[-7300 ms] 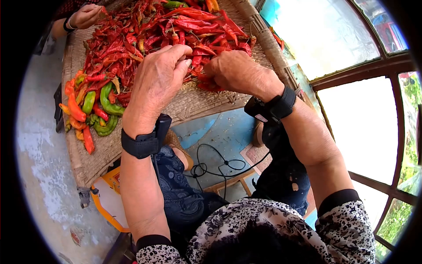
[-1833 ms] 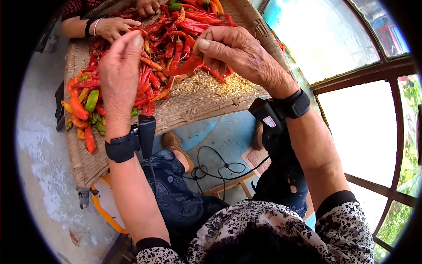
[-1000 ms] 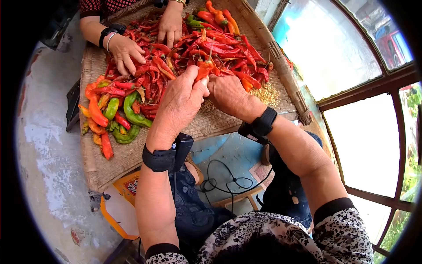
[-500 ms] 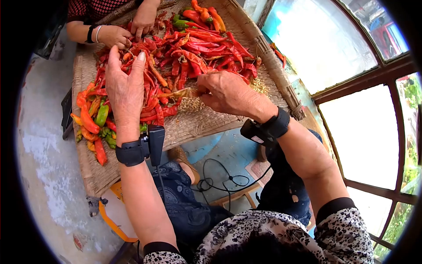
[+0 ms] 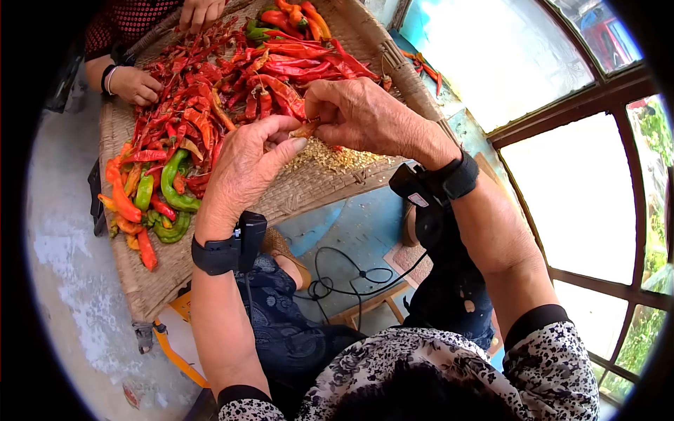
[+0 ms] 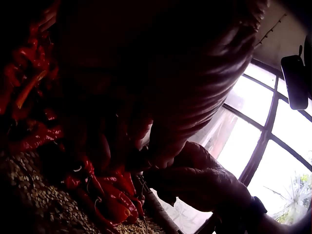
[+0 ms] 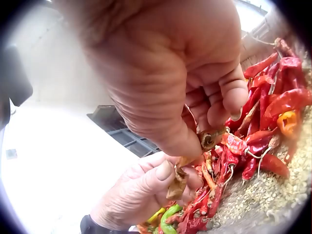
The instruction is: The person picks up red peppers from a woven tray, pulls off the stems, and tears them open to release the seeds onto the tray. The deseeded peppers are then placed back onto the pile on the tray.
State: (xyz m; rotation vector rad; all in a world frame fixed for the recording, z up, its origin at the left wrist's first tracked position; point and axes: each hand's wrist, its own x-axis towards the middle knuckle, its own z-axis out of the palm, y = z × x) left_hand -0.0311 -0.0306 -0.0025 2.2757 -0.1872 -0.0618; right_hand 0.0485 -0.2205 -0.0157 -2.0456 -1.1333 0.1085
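Observation:
Between the two hands is a dried brownish-orange pepper [image 5: 306, 129], also in the right wrist view as a torn brown pepper piece [image 7: 177, 185]. The left hand [image 5: 246, 158] pinches one end between thumb and fingers. The right hand [image 5: 372, 119] grips the other end, fingers curled; a brown curled bit [image 7: 208, 140] shows at its fingertips. Red peppers [image 5: 302, 50] lie heaped beyond the hands on a woven tray [image 5: 281, 200]. Pale seeds [image 5: 337, 158] are spread beneath the hands. The left wrist view is dark, with the left hand [image 6: 141, 97] filling much of it.
Green and orange peppers [image 5: 172, 184] lie at the tray's left. At the upper left another person's hands [image 5: 137, 85] are at the pile. A window [image 5: 569, 189] stands to the right. Black cable [image 5: 351, 281] loops on the floor below the tray.
The left hand has moved right and down from the pile to meet the right hand at the brownish pepper. The other person's hands have moved apart.

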